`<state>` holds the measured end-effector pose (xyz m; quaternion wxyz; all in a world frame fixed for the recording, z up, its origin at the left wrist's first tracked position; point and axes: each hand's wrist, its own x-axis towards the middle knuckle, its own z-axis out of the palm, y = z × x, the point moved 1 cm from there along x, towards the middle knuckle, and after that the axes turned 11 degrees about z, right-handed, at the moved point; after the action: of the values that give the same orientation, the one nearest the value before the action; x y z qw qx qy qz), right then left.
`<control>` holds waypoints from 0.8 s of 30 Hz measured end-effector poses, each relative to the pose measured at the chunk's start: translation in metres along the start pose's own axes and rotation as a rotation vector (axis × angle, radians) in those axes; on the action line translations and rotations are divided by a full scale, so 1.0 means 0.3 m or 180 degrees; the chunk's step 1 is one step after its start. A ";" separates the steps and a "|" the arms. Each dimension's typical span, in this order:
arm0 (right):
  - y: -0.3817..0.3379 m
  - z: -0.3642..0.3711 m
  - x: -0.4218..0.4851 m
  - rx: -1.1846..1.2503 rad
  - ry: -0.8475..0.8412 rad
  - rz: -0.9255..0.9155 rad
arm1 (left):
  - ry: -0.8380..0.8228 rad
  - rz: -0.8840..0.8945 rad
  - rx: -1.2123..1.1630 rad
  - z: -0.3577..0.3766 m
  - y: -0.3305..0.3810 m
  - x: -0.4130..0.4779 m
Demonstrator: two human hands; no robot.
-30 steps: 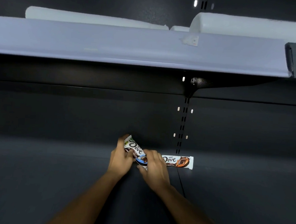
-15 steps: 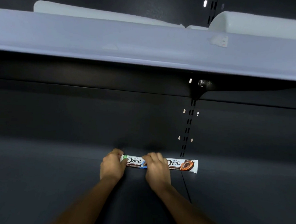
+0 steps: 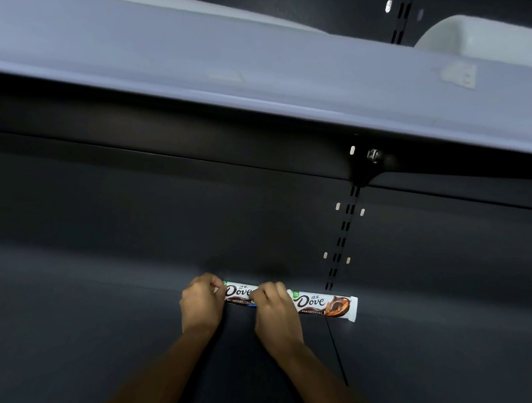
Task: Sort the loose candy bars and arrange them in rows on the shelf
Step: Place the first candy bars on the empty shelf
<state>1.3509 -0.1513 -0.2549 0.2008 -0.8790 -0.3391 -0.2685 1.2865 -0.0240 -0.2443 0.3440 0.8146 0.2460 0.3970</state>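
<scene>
Two white Dove candy bars lie end to end against the back of the dark shelf. The right bar, with an orange-brown picture, lies flat and untouched. The left bar, with a blue mark at its lower edge, lies flat between my hands. My left hand pinches its left end. My right hand covers and grips its right end, where the two bars meet.
A pale grey upper shelf overhangs the space, with white foam-like blocks on it. A slotted upright runs down the dark back panel just right of the bars. A seam crosses the shelf floor.
The left bar was tilted up in my hands a second ago. It now lies flat against the back wall, in line with the right bar. Both hands stay on it.
</scene>
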 end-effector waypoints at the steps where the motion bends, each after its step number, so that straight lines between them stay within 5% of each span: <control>1: -0.005 -0.003 0.000 -0.0083 -0.0058 -0.0081 | 0.0008 -0.0004 -0.0001 0.004 0.001 0.001; 24: -0.004 -0.013 -0.004 -0.0172 0.0045 0.0311 | -0.0187 -0.0093 0.0119 0.014 -0.017 -0.007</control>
<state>1.3479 -0.1532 -0.2524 0.1922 -0.8977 -0.2869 -0.2736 1.2881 -0.0237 -0.2511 0.3416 0.8285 0.2551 0.3631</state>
